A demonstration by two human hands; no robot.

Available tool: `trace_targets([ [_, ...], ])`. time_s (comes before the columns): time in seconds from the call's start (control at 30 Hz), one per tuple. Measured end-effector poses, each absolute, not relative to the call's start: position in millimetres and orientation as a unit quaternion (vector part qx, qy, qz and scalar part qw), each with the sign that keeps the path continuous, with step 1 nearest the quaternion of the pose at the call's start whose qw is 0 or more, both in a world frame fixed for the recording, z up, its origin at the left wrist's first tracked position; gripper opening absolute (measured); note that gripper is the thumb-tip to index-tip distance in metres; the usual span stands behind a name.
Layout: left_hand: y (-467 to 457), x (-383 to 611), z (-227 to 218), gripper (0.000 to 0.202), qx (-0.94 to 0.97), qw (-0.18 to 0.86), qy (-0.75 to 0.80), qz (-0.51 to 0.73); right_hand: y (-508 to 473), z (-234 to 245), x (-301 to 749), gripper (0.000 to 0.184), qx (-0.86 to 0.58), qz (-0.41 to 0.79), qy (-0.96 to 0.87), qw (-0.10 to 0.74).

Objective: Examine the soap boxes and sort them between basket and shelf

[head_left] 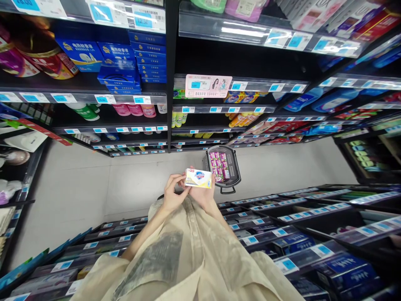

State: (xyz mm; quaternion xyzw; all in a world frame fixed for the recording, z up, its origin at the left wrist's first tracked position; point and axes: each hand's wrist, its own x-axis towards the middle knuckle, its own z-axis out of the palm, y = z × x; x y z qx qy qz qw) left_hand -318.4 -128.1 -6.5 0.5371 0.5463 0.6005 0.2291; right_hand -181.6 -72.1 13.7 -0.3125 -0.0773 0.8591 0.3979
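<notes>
Held in front of my body is a white and yellow soap box (198, 178) with a blue and red shield logo facing up. My left hand (173, 192) grips its left end, thumb at the lower edge and fingers at the side. Beneath the box lies my right hand (203, 195), its fingers mostly hidden and curled up at the right end. On the floor just beyond and to the right stands a dark grey shopping basket (232, 167), with several pink and purple packs (219, 164) lying in it.
Store shelves (219, 109) with price tags rise ahead, holding blue boxes (150, 58), bottles (85, 110) and yellow packs (241, 119). More shelving (269, 217) runs close behind and beside me. Pale floor (78, 179) stretches along the aisle to both sides.
</notes>
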Motion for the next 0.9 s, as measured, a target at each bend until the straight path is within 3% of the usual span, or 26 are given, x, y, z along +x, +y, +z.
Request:
trace_targets([
  [0.33, -133, -320, -10, 0.037, 0.57, 0.182, 0.544, 0.589, -74, 4, -179, 0.066, -0.304, 0.869, -0.069, 0.385],
  [0.6, -137, -323, -12, 0.054, 0.553, 0.23, 0.553, 0.579, -75, 6, -178, 0.066, -0.29, 0.884, -0.097, 0.353],
  [0.9, -141, -321, -18, 0.044, 0.525, 0.239, 0.581, 0.574, -82, 7, -180, 0.068, -0.281, 0.9, -0.095, 0.319],
])
